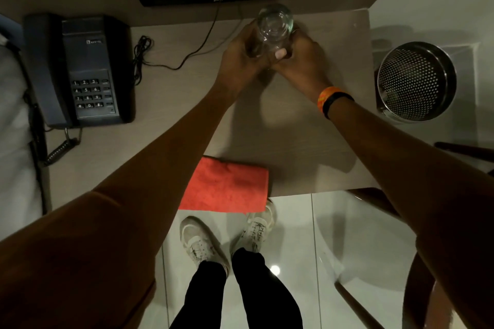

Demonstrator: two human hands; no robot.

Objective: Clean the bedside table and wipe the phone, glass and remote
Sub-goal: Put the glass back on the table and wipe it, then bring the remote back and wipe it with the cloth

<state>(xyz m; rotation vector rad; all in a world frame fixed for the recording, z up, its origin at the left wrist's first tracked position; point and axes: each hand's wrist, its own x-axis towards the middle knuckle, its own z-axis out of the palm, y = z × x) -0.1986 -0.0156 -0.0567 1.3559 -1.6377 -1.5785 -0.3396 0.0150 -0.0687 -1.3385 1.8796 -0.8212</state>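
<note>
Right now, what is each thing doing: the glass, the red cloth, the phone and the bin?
Glass: held up off the table in both hands, left hand and right hand.
Red cloth: lying flat at the table's front edge, untouched.
Phone: handset on its cradle.
Metal bin: upright on the floor.

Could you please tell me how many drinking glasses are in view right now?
1: the glass is held by both the left hand and right hand above the table.
</note>
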